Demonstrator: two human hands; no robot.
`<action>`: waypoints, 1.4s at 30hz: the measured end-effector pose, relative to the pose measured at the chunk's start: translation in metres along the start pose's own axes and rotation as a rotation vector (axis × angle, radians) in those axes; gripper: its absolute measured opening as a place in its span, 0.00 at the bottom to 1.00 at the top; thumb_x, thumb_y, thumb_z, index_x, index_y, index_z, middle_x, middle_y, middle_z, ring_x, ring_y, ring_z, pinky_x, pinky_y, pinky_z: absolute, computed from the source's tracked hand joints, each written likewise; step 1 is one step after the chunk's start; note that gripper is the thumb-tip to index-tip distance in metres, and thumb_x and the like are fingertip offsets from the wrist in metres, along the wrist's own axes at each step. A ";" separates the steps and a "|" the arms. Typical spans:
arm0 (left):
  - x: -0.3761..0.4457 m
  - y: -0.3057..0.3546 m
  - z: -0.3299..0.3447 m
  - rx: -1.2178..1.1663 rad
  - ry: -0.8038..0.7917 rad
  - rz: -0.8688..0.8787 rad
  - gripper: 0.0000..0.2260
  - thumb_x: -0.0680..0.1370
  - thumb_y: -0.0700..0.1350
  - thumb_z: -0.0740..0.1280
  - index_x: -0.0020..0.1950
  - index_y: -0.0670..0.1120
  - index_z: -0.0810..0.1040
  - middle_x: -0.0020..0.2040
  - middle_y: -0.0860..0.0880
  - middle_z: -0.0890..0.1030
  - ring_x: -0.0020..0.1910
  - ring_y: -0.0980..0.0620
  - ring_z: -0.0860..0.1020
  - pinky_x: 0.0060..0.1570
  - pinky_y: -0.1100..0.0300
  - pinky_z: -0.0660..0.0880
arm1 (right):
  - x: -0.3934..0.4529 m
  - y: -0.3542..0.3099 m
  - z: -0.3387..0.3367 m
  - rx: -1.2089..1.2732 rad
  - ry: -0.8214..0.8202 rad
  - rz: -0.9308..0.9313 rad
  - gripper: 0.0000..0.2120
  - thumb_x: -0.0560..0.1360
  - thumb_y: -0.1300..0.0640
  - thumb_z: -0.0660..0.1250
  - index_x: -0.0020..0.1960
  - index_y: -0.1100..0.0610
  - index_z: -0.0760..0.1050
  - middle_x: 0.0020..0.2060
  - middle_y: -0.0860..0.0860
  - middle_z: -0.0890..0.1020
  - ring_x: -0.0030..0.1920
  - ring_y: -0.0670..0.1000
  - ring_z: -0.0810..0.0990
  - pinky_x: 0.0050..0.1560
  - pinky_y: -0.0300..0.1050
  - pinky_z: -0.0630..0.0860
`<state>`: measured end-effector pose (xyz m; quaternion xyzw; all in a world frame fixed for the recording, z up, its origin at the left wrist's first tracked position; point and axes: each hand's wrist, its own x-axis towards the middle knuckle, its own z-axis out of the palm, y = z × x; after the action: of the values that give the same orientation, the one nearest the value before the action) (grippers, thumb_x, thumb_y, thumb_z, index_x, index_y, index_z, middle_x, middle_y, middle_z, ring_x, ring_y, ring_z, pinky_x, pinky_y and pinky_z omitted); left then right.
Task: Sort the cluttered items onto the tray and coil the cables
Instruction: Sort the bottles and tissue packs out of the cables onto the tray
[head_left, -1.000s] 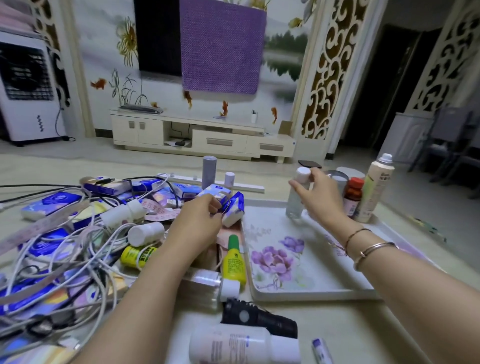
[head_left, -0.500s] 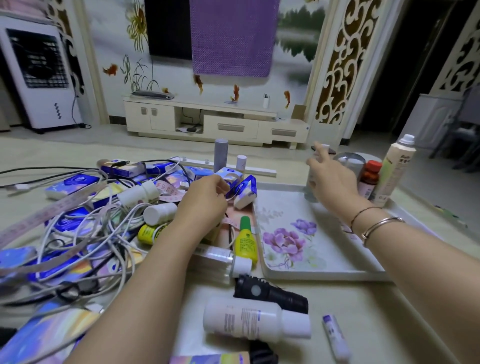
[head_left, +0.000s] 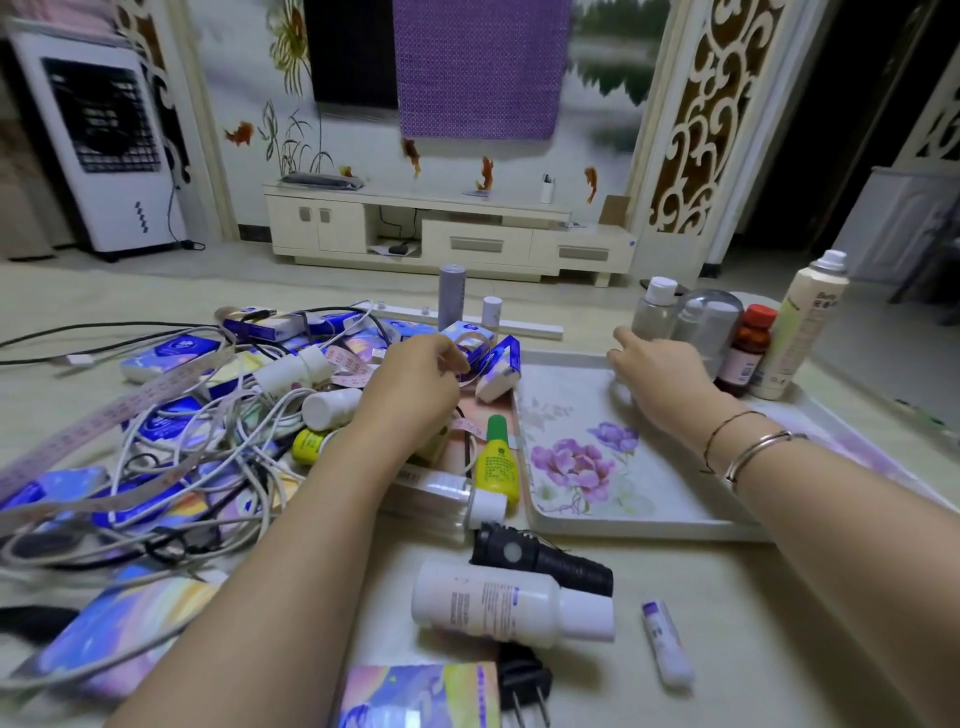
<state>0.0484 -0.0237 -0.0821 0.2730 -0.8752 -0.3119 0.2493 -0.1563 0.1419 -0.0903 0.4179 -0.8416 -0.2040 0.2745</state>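
Right hand (head_left: 662, 382), fingers relaxed, holding nothing, could topple clear bottle (head_left: 655, 310); left hand (head_left: 415, 387) pinching tape measure (head_left: 470, 345) may drag cables (head_left: 218, 447).

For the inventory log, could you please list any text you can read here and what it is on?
"107", "108": pink measuring tape.
Cream spray bottle: label too blurred.
White bottle: print too small.
Yellow bottle: print unreadable.
Brown bottle: only a barcode shows.

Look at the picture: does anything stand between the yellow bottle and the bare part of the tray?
Nothing visible does. The yellow bottle lies right beside the near-left rim of the tray, and the flowered surface past the rim is bare. The other bottles stand at the far right corner.
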 end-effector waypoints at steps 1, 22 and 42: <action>0.000 -0.001 0.000 0.003 0.000 -0.002 0.14 0.75 0.35 0.58 0.51 0.49 0.80 0.54 0.50 0.81 0.51 0.51 0.79 0.52 0.51 0.77 | 0.001 -0.002 -0.001 0.007 -0.014 0.003 0.09 0.72 0.70 0.64 0.48 0.59 0.76 0.52 0.54 0.73 0.39 0.57 0.81 0.23 0.44 0.58; -0.048 0.001 -0.057 0.164 -0.445 0.153 0.11 0.66 0.50 0.77 0.45 0.56 0.80 0.45 0.56 0.80 0.44 0.54 0.79 0.46 0.55 0.78 | -0.034 -0.036 -0.084 1.495 0.065 0.221 0.08 0.78 0.54 0.63 0.49 0.56 0.79 0.47 0.49 0.83 0.43 0.50 0.83 0.33 0.41 0.72; -0.008 0.002 0.017 -0.243 -0.058 0.127 0.04 0.75 0.42 0.69 0.49 0.46 0.81 0.46 0.52 0.82 0.45 0.55 0.79 0.42 0.71 0.73 | 0.009 0.000 -0.033 1.129 0.290 0.403 0.13 0.74 0.51 0.69 0.56 0.53 0.72 0.46 0.50 0.80 0.46 0.54 0.80 0.47 0.57 0.78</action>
<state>0.0434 -0.0104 -0.0945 0.1759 -0.8534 -0.4069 0.2741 -0.1399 0.1309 -0.0626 0.3552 -0.8362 0.3878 0.1558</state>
